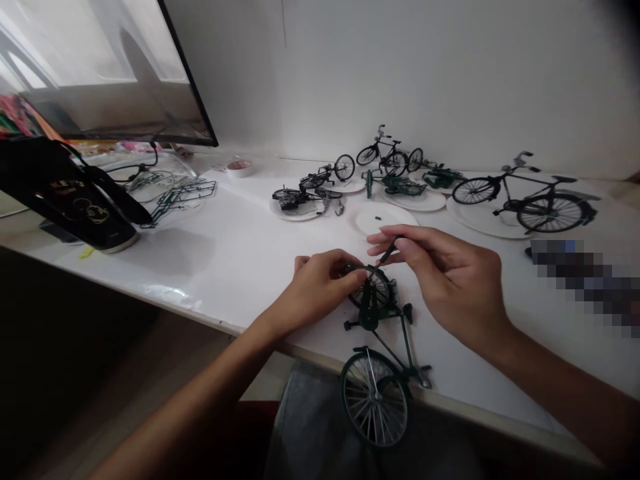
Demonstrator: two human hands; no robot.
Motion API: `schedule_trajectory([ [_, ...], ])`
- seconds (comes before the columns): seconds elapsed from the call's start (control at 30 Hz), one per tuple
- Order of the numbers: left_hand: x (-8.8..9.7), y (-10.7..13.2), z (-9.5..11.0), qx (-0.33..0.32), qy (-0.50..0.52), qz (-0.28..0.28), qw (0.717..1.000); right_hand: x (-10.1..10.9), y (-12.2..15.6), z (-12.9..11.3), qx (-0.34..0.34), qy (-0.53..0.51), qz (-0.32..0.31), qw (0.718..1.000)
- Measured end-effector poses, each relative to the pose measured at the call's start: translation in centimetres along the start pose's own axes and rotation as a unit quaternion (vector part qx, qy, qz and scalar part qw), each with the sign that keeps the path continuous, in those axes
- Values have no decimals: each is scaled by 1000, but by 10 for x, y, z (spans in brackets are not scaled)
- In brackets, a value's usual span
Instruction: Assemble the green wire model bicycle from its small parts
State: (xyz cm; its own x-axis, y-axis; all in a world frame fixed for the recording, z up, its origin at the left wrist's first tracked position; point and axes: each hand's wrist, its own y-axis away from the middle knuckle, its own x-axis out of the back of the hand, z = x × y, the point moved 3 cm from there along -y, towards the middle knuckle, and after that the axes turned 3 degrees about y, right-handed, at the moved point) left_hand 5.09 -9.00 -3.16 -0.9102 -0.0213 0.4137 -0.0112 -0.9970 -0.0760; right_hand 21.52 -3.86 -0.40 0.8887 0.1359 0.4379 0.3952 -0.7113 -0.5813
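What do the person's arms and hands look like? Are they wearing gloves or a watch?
The left arm and right arm are bare, with no sleeves showing. The left hand and right hand have no gloves, and I can see no watch, bracelet or ring on either one.
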Motion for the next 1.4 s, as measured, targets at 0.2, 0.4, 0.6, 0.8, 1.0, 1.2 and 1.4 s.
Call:
schedule_trajectory([
  [0.2, 1, 0, 1, -6, 3, 14, 1000, 5, -3, -6, 12, 60, -10, 998],
  [0.4, 0, 3, 1, -12, -1, 22, 1000, 7, -4, -7, 15, 66, -19, 998],
  [0.6, -1, 5, 1, -18, -8, 24, 1000, 4, -2, 0, -19, 35, -8, 999],
  [0.8, -3, 4, 1, -32, -10, 40, 999, 1, -5, 6, -82, -84, 28, 993],
  [1.0, -4, 5, -1, -47, 61, 82, 994, 1, -5, 3, -57, -115, 30, 991],
  [1.2, -10, 6, 0, -60, 217, 115, 967, 10, -2, -7, 50, -56, 68, 995],
  [1.4, -4, 14, 21, -146, 144, 230, 951, 26, -2, -23, 179, 20, 94, 979],
])
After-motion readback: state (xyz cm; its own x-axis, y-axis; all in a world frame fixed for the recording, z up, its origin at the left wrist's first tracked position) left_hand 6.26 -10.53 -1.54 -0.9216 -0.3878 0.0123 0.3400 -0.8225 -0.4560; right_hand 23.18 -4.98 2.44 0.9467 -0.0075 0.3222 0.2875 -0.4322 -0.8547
